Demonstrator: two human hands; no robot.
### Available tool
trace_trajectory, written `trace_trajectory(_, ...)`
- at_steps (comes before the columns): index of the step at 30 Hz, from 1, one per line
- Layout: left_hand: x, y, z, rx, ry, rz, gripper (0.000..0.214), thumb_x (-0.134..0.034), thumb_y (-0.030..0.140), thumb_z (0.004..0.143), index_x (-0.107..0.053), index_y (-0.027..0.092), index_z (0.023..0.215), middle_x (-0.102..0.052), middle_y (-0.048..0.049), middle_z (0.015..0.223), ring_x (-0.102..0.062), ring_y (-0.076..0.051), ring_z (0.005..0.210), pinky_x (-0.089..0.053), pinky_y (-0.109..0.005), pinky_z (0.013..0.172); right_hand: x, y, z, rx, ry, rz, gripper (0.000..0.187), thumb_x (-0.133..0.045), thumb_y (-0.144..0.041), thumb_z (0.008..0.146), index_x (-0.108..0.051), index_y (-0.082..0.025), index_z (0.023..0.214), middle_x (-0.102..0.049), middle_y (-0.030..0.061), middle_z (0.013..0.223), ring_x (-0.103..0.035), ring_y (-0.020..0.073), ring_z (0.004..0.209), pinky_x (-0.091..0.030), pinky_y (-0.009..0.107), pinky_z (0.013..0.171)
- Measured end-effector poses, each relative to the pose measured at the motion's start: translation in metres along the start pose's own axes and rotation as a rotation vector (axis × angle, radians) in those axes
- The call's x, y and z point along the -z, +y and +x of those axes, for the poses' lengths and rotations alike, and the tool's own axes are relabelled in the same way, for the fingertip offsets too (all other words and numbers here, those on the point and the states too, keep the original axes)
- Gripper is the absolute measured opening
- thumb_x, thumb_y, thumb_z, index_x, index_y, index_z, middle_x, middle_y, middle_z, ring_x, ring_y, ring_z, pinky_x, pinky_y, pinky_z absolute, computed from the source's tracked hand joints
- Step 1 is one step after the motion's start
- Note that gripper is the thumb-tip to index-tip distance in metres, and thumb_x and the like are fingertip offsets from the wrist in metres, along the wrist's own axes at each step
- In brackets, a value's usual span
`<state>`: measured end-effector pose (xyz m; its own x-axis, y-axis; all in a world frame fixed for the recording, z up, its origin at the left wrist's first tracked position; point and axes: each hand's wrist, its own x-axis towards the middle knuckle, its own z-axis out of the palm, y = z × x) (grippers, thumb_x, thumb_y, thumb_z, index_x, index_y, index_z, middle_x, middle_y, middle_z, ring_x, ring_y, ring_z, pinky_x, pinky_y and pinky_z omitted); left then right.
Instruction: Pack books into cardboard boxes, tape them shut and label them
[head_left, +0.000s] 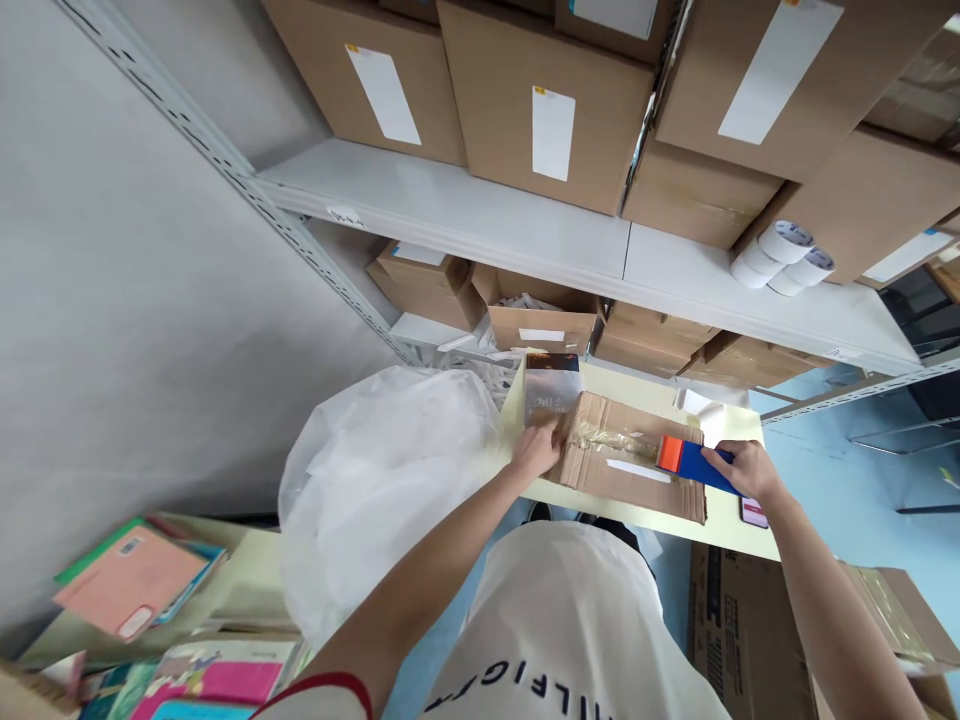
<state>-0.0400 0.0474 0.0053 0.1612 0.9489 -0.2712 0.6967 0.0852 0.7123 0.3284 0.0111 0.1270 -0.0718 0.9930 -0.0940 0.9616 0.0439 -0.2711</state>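
A cardboard box (pixel 626 487) lies on the pale yellow table (pixel 731 535), with clear tape along its middle and a white strip on it. My right hand (pixel 748 468) grips a flat blue tool with an orange end (pixel 691 462); the orange end rests on or just above the box's right part. At the box's left end, my left hand (pixel 538 448) is closed at a brown cardboard flap, its fingertips partly hidden. Just beyond that hand stands a grey box with a dark top edge (pixel 553 385).
A large white plastic bag (pixel 390 470) bulges beside the table's left. Shelving (pixel 450 215) with cartons and white tape rolls (pixel 784 243) rises behind. A phone (pixel 753 512) lies by my right wrist. Folders (pixel 139 580) are at lower left, more cartons (pixel 750 630) at lower right.
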Motion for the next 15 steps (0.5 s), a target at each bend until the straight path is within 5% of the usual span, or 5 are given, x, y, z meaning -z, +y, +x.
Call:
trace_trajectory(6,-0.015,-0.002,-0.007,-0.088,0.012,-0.22,0.063,-0.026,0.047,0.1,-0.029,0.016,0.156,-0.036,-0.0124,0.159,-0.038,-0.024,0.146,-0.037,-0.04,0.114,0.001,0.004,-0.002,0.015,0.026,0.033,0.068,-0.039,-0.079,0.083,-0.055,-0.023,0.048,-0.054,0.0031,0.043,-0.048,0.0162,0.042,-0.037,0.029,0.048)
trace_trajectory(10,-0.02,0.006,-0.011,-0.055,-0.203,-0.208,0.071,-0.013,0.057,0.1,-0.028,0.016,0.157,-0.039,-0.0137,0.157,-0.042,-0.025,0.143,-0.043,-0.037,0.109,0.003,0.006,0.001,0.006,-0.005,0.065,0.066,-0.042,-0.078,0.082,-0.059,-0.022,0.051,-0.054,0.0027,0.044,-0.048,0.0158,0.042,-0.037,0.029,0.047)
trace_trajectory(13,-0.014,0.015,-0.016,0.048,-0.149,-0.015,0.086,-0.02,0.067,0.096,-0.017,0.009,0.159,-0.026,-0.0217,0.161,-0.032,-0.032,0.148,-0.04,-0.043,0.11,0.003,0.008,0.003,0.01,-0.015,0.101,0.065,-0.041,-0.076,0.083,-0.061,-0.022,0.053,-0.057,0.0034,0.046,-0.048,0.0157,0.043,-0.038,0.029,0.048)
trace_trajectory(15,-0.01,0.028,-0.017,-0.098,-0.053,0.157,0.111,-0.041,0.079,0.083,-0.008,0.005,0.159,-0.008,-0.0258,0.164,-0.011,-0.038,0.153,-0.026,-0.05,0.118,0.004,0.01,0.005,0.015,-0.016,0.126,0.065,-0.04,-0.076,0.084,-0.062,-0.022,0.054,-0.061,0.0044,0.049,-0.05,0.0159,0.044,-0.04,0.029,0.05)
